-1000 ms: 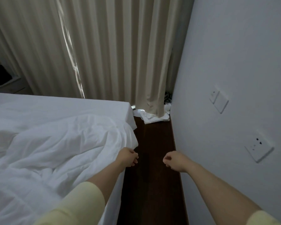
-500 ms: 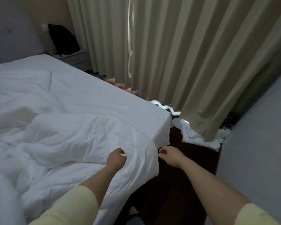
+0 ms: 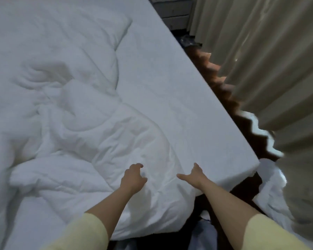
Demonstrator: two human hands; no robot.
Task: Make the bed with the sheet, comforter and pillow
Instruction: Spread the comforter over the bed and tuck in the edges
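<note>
The sheet [image 3: 179, 91] already lies flat and smooth over the bed, its bare stretch running down the right side of the mattress to the corner at the right middle of the frame. The comforter [image 3: 67, 112] is on the bed but not spread: it sits bunched and creased over the left and centre, with its near corner drooping off the bed's foot edge at the lower centre. No pillow shows anywhere in view, so that step looks not yet done, and the comforter needs pulling out toward the right edge and flattening.

The left hand [image 3: 133, 178] rests on the comforter's near corner with fingers curled down into the fabric; whether it truly pinches the cloth I cannot tell. The right hand [image 3: 192, 175] is spread, thumb apart from the fingers, lying against the comforter's edge where it meets the sheet.

Along the right side hangs a curtain [image 3: 271, 73], close to the bed, with a narrow strip of dark floor [image 3: 242, 121] between. A heap of white cloth [image 3: 273, 188] lies on the floor at the lower right, likely underfoot when working around that corner. A nightstand [image 3: 173, 11] stands at the upper edge.
</note>
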